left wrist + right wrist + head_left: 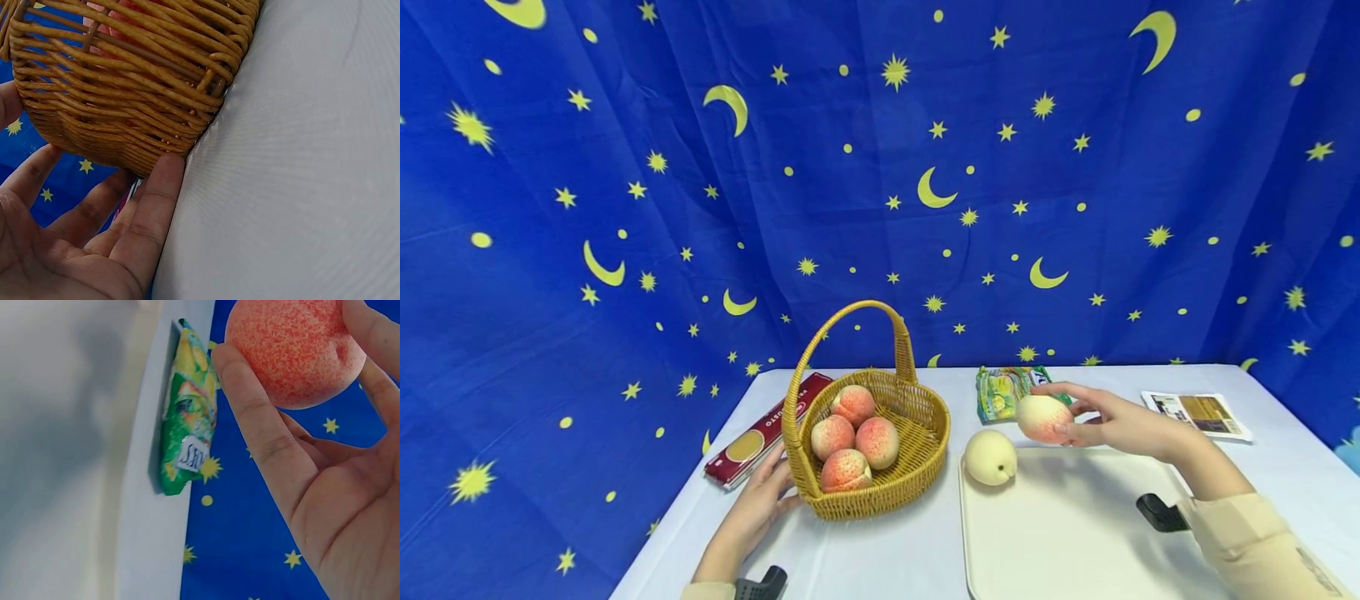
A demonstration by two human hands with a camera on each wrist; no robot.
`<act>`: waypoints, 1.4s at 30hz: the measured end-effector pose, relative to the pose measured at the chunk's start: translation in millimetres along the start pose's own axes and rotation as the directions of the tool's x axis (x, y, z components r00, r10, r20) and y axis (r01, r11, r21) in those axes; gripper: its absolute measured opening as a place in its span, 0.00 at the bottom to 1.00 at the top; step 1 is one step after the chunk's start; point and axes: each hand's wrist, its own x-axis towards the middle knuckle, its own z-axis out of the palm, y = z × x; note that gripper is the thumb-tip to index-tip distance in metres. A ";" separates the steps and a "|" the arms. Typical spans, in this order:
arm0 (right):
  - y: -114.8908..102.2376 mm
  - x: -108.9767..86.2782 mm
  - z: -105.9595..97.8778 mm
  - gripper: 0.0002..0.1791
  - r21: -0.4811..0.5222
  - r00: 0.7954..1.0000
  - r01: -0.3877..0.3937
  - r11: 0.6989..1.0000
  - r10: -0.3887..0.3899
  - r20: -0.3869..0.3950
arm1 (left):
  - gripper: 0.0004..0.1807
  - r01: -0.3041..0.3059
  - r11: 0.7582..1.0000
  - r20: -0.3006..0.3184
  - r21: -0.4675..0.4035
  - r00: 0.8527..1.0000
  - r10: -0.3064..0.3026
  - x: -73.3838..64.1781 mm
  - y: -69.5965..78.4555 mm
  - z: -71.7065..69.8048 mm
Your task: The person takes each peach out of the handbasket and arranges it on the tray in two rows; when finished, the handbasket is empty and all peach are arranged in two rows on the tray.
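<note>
A wicker basket (887, 500) with an arched handle stands left of centre, several peaches (877, 442) piled in its left half. My left hand (758, 508) is at the basket's left side; in the left wrist view its extended fingers (164, 187) touch the woven wall low down, near the tabletop. Over the back edge of a cream tray (1075, 517), my right hand (1116, 425) holds a pale peach with a red blush (1043, 418) between thumb and fingers. A whitish peach (990, 458) lies in the tray's back left corner.
Behind the held peach lies a green and yellow snack packet (996, 396). A dark red pasta package (752, 446) lies left of the basket, partly hidden by it. At the back right is a flat white and brown packet (1198, 414). A blue curtain (865, 208) hangs behind the table.
</note>
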 end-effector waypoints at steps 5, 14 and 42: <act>10.0 -3.4 4.8 0.35 0.023 1.000 -0.003 1.000 0.003 0.009 | 0.38 -0.001 1.000 0.001 -0.008 1.000 0.001 -0.5 -2.0 -1.1; 23.1 -9.1 12.8 0.36 0.037 1.000 -0.023 0.999 0.023 0.004 | 0.39 0.011 1.000 -0.005 -0.007 1.000 -0.011 0.6 -1.5 -0.1; 39.3 -8.1 23.8 0.40 0.033 0.999 -0.041 0.999 0.041 0.014 | 0.40 0.017 1.000 0.004 0.012 1.000 -0.018 2.7 0.4 -1.0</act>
